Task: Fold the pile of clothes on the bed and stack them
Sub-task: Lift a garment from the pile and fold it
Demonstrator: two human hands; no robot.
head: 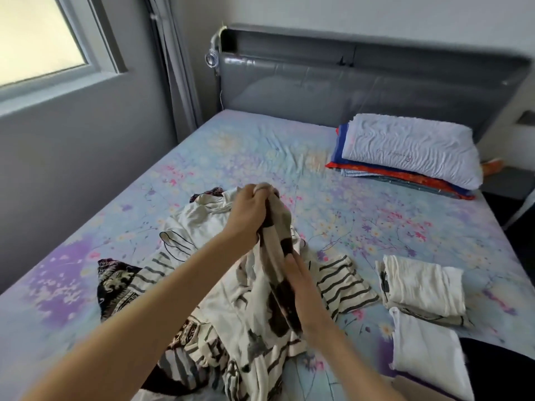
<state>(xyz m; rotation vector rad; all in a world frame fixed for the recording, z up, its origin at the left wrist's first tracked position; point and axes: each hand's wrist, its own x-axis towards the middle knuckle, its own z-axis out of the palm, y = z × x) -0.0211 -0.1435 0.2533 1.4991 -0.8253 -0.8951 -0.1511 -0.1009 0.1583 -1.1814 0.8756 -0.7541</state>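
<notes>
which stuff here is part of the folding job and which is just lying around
Job in hand:
- cream dark-patched garment, gripped by the left hand, with the right hand against it
- unfolded pile
- folded cream clothes
- folded white garment

Just lying about:
- pillow
- folded coloured bedding under it
- headboard
- curtain
- window

The bed sheet (260, 157) is light blue, printed with small purple, pink and white flowers. The lifted garment (278, 256) is cream with black patches. Under it, the striped garment (344, 282) is cream with dark grey stripes. The dark cloth (115, 279) at the left is black-brown with cream ornaments. At the near right, the folded clothes (422, 282) are cream and white. The far pillow (411, 149) is white, and the cloths (335, 157) under it are blue and red-orange. The headboard (376, 82) is dark grey.
</notes>
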